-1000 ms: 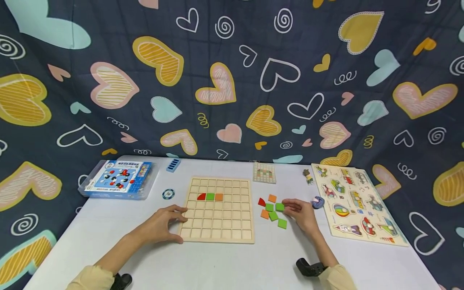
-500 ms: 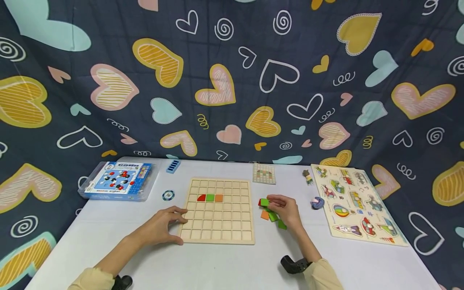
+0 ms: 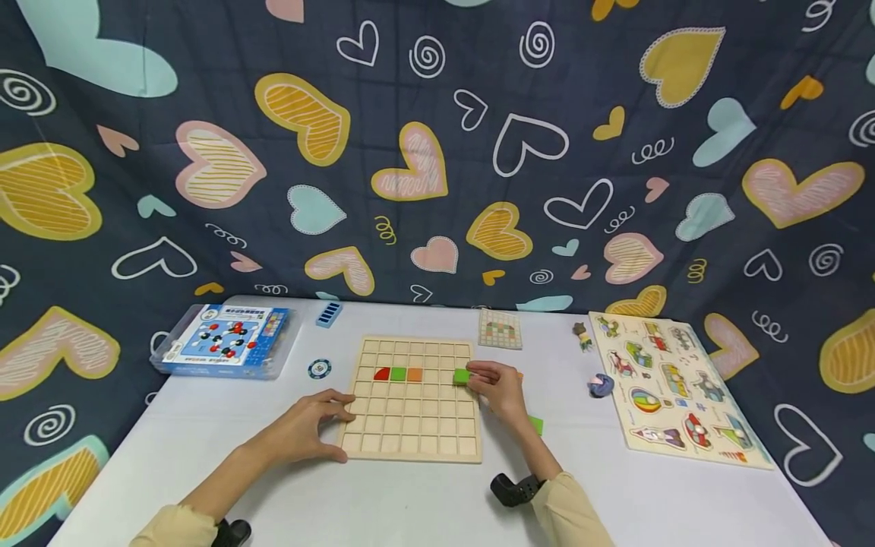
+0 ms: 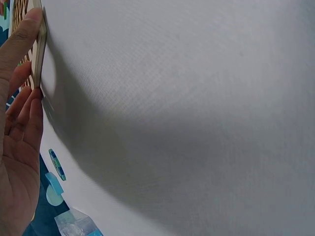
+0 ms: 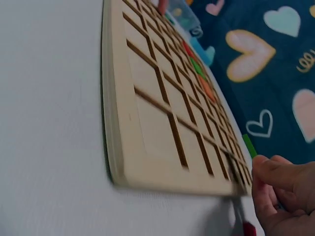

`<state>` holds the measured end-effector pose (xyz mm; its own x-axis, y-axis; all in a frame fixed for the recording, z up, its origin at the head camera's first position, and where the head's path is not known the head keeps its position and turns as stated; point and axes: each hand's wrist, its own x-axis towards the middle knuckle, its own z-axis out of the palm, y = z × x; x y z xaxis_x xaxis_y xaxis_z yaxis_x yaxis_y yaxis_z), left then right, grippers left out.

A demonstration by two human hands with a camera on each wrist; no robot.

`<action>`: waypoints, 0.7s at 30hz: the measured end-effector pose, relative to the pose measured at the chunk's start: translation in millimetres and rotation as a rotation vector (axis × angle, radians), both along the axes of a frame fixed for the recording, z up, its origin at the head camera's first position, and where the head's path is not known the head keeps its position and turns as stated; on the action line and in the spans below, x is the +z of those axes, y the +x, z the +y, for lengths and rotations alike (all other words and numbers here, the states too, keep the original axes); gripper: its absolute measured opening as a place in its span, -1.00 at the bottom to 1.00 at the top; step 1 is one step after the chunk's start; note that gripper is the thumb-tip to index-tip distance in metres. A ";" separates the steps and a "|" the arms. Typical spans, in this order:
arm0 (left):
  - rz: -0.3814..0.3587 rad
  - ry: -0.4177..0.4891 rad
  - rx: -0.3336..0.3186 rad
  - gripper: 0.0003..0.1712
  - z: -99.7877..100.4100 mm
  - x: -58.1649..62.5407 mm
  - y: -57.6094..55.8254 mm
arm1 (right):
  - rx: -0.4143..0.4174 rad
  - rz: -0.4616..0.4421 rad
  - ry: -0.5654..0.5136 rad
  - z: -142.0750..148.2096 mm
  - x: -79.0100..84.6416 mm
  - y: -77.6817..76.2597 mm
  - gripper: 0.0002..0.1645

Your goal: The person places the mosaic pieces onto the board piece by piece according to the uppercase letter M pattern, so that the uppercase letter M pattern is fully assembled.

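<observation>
A pale wooden grid board lies on the white table. In one of its rows sit a red curved piece, a green square tile and an orange square tile, side by side. My right hand pinches another green square tile over the board's right edge; the right wrist view shows this tile beyond the fingertips. My left hand rests its thumb and fingertips along the board's left edge. A loose green tile peeks out behind my right forearm, which hides most of the other loose pieces.
A small pattern card lies behind the board. On the right are a wooden picture puzzle, a blue-purple lump and a small figure. A plastic boxed set, a round chip and a blue block are on the left.
My right hand has picked up a green tile from the loose pieces and carried it left to the board's right edge. The left hand stays in place.
</observation>
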<state>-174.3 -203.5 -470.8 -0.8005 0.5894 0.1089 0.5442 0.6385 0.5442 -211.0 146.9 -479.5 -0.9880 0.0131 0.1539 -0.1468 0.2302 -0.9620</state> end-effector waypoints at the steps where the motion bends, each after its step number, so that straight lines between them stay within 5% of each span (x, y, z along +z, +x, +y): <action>1: -0.002 -0.001 0.001 -0.33 0.0 0.0 0.2 | 0.008 0.014 0.002 -3.5 -0.7 -1.4 -0.69; 21: -0.029 -0.018 0.024 -0.32 2.1 2.9 1.7 | 0.113 0.050 0.142 -38.9 -0.5 -16.9 -0.68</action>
<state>-172.6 -201.4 -467.9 -0.8168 0.5721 0.0745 0.5129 0.6611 0.5477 -228.0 108.0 -480.0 -0.9730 -0.1230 0.1954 -0.2265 0.3429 -0.9117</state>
